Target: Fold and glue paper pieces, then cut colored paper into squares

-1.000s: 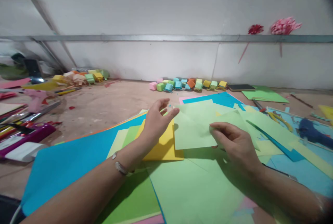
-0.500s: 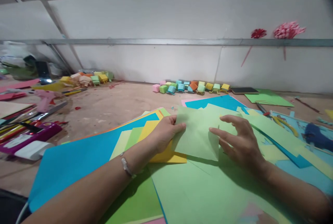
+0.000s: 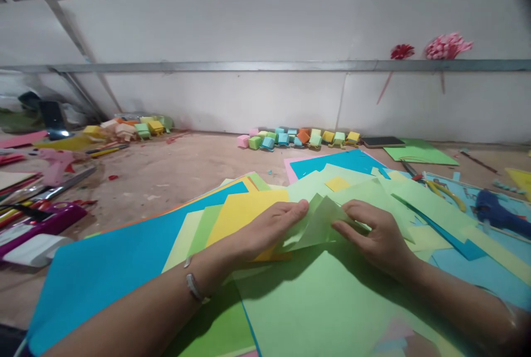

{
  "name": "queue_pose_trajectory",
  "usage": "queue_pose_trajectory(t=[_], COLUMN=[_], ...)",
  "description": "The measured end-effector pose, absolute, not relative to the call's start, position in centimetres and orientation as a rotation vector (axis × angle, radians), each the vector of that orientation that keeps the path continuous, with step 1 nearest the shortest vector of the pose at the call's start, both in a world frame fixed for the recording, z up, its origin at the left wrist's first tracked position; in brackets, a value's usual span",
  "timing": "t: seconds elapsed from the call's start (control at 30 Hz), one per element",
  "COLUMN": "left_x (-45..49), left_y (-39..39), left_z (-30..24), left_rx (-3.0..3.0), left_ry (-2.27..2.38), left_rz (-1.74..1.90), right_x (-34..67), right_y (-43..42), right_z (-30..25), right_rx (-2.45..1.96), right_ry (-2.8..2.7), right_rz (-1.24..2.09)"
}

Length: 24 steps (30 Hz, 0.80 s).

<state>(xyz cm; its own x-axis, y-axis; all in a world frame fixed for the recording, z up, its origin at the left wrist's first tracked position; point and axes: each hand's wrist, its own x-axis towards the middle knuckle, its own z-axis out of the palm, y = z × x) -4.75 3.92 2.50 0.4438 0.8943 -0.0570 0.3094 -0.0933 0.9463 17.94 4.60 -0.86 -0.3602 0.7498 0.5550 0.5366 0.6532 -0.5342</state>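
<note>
A light green sheet of paper (image 3: 321, 224) is bent over between my two hands, its right part curling up. My left hand (image 3: 276, 224) lies along its left edge, thumb on top, the other fingers partly hidden. The thumb and fingers of my right hand (image 3: 371, 232) pinch the right side of the sheet. Beneath both hands lies a larger light green sheet (image 3: 327, 302). Yellow paper (image 3: 244, 213) and a big blue sheet (image 3: 108, 257) spread out under my left arm.
Small folded paper boxes (image 3: 290, 138) line the wall, with more at the left. A pink glue gun (image 3: 56, 163) and a purple power strip (image 3: 45, 224) are at the left. Yellow-handled pliers (image 3: 446, 191) and a blue glue gun (image 3: 500, 208) lie right.
The sheet was held nearly flat and upright; now it is bent over. My right fingers, apart before, have closed on its right side. The view has shifted slightly right.
</note>
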Motion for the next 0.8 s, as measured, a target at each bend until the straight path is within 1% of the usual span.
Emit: queue_pose_trajectory(t=[0.2,0.57,0.67,0.8], left_x=[-4.21,-3.75,-3.77,-3.72], left_y=[4.41,3.86,3.88,3.82], left_z=[1.81,1.5,1.67,2.11], left_rx=[1.739,1.746,1.696,1.478], left_ry=[1.201,1.268,1.291,1.265], left_rz=[0.654,0.83,0.862,0.922], right_x=[17.8,17.17,17.44,17.92], right_y=[4.47,3.77,3.86,4.37], right_z=[-1.14,-1.26,-1.45,-1.46], right_rx=[-0.981,-1.011,-1.148,-1.197], right_ry=[-2.082,-2.077,-1.962,-1.877], right_rz=[0.314,0.298,0.346,0.516])
